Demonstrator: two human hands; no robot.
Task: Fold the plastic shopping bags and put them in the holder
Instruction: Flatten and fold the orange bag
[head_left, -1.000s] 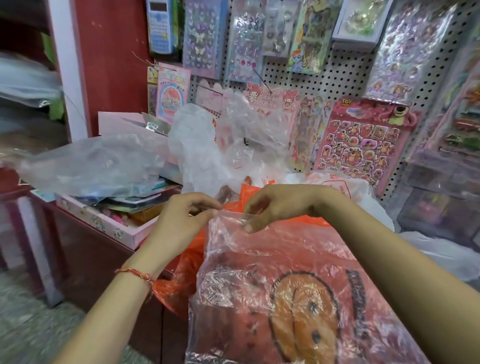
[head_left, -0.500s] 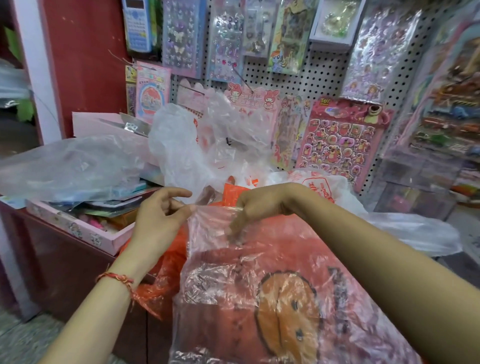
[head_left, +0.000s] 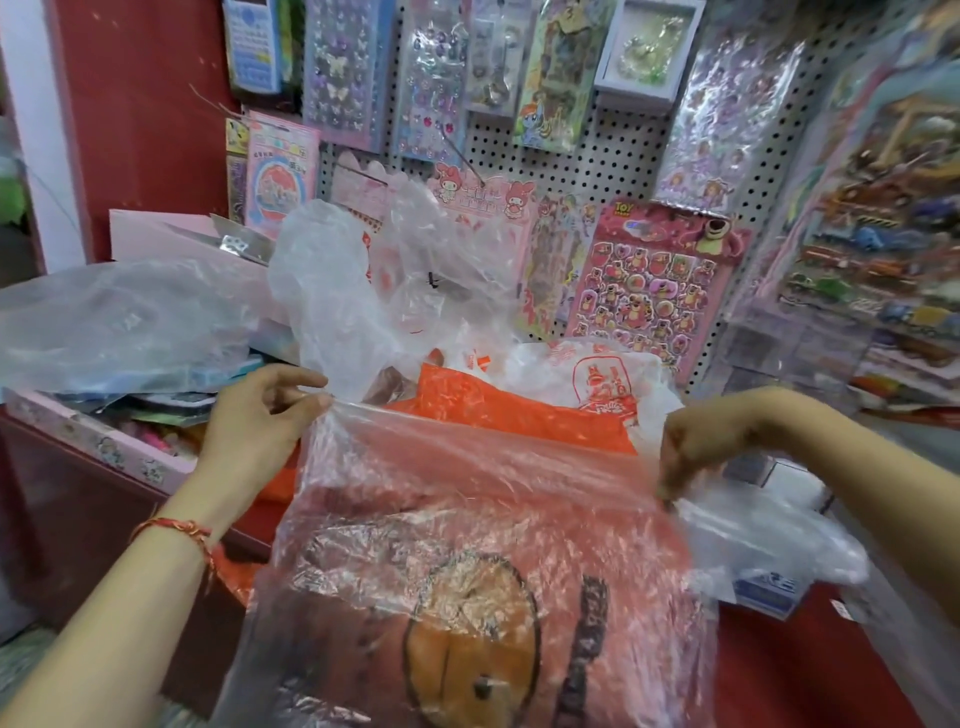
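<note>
**As held, the top edge runs side to side**

While it hangs before the person, the translucent pink bag (head_left: 467, 545) has its top edge taut and crosswise, left corner higher. An orange bag (head_left: 519, 410) lies just behind. The left hand (head_left: 254, 431) pinches the left corner. The right hand (head_left: 696, 447), fingers curled, grips the right. Neither is nearer, so the fold likely joins the corners. No holder identified.
</note>
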